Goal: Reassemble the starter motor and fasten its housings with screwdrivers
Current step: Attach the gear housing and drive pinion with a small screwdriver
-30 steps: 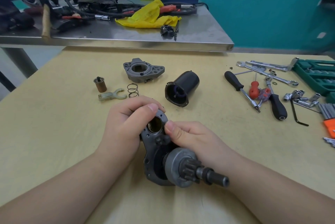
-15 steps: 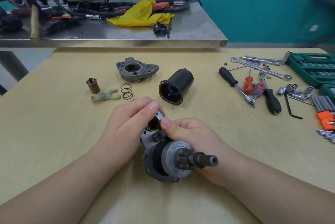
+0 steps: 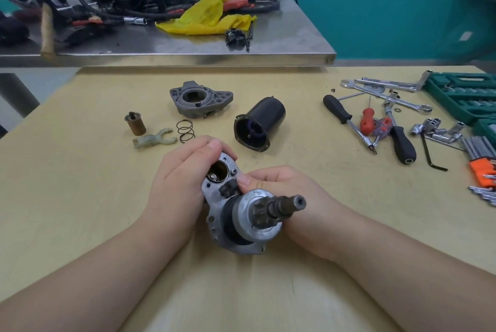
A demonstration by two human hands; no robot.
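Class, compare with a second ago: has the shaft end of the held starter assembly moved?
Yes. On the starter assembly, the shaft end has swung up the view, closer to the black motor housing lying on the table.

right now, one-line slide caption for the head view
Both hands hold the starter drive assembly above the table; housings, spring and screwdrivers lie beyond.

Two bare forearms enter from near edge, no sleeves, no watch, no rings, no gloves. Left hand: short trimmed nails, thumbnail visible. Right hand: nails short too, knuckle creases plain. Wrists bare both sides; nothing worn anywhere in view.
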